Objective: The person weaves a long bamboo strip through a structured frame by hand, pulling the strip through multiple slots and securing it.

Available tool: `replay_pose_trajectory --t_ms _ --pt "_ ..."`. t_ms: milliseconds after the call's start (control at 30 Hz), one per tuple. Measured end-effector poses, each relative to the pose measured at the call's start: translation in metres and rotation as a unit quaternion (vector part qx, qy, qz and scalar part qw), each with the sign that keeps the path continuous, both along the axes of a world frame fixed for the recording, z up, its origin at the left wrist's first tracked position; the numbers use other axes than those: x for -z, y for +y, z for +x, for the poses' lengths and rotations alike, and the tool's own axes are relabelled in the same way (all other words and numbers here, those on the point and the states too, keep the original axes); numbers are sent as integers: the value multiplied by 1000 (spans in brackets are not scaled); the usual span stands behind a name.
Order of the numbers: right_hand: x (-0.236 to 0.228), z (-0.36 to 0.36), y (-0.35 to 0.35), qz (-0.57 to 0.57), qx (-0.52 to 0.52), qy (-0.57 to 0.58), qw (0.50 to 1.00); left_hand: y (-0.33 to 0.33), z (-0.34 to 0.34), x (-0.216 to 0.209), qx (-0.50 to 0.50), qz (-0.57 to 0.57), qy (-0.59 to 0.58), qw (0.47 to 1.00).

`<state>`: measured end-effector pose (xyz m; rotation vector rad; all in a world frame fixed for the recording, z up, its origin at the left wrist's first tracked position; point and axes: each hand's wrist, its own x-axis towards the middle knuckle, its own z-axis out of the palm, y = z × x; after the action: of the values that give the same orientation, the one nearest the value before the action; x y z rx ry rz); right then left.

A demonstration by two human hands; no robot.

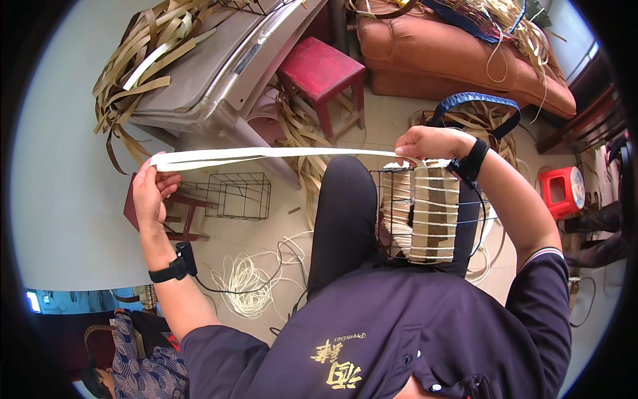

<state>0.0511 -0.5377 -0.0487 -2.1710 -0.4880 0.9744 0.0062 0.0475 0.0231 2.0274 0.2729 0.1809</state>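
My left hand (150, 197) is raised at the left, its thumb and fingers pinching the folded end of a long white flat strip (266, 153). The strip runs nearly level and taut across to my right hand (433, 141). There my fingers close on its other end, just above a wire-framed basket (435, 213). The basket rests on my lap against my right thigh. Cream and brown bands cover part of its black wire frame, with thin white cord crossing them. Wire grid shows bare at its left side.
A grey table (179, 86) draped with tan strips stands at the far left. Behind are a red stool (322, 70) and a brown sofa (458, 56). On the floor lie an empty wire frame (239, 196) and tangled white cord (244, 287). Another person (143, 352) is at lower left.
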Motion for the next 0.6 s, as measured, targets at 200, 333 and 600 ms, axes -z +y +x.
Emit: replay_pose_trajectory --t_ms 200,333,600 --pt "-5 -4 6 -51 4 -14 999 1 11 21 -10 -379 -7 925" --pt "-6 -6 7 -59 7 -28 998 -1 13 22 -1 -430 10 903" --pt "-5 -6 4 -51 14 -24 998 -7 18 33 -1 -337 -30 941"
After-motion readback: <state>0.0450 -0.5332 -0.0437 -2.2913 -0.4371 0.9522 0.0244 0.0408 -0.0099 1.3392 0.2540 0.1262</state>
